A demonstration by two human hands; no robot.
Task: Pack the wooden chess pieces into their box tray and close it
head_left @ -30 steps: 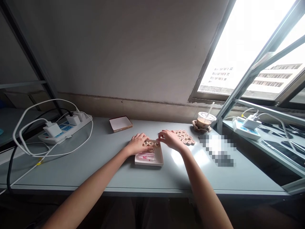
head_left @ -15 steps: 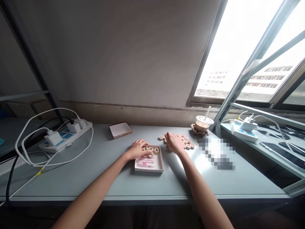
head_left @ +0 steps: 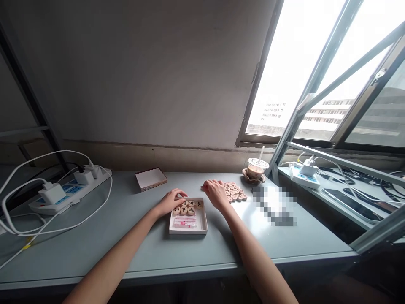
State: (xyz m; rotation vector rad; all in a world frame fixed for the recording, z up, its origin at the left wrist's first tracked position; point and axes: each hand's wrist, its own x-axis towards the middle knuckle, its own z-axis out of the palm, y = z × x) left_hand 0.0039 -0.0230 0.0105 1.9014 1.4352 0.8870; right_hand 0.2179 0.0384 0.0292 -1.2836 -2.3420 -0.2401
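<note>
Near the middle of the desk sits a shallow white box (head_left: pixel 204 228). Wooden xiangqi pieces (head_left: pixel 184 210) with black characters lie in its back part, and a clear plastic packet (head_left: pixel 185 223) with pink print lies in front of them. My left hand (head_left: pixel 169 202) rests at the box's back left corner, fingers loosely spread, holding nothing. My right hand (head_left: pixel 217 193) is curled palm down over the left side of a group of red-marked xiangqi pieces (head_left: pixel 234 192). Its fingertips are hidden, and a piece (head_left: pixel 202 188) peeks out left of them.
Behind my left hand lies the box lid (head_left: pixel 151 178), hollow side up. A drink cup with a straw (head_left: pixel 257 168) stands at the back right, beside a blurred patch (head_left: pixel 275 206). White cables and a power strip (head_left: pixel 71 190) take up the left side.
My left hand has drawn back leftward off the pieces in the box, uncovering more of them. My right hand has moved slightly left over the loose pieces. The view has turned a little right.
</note>
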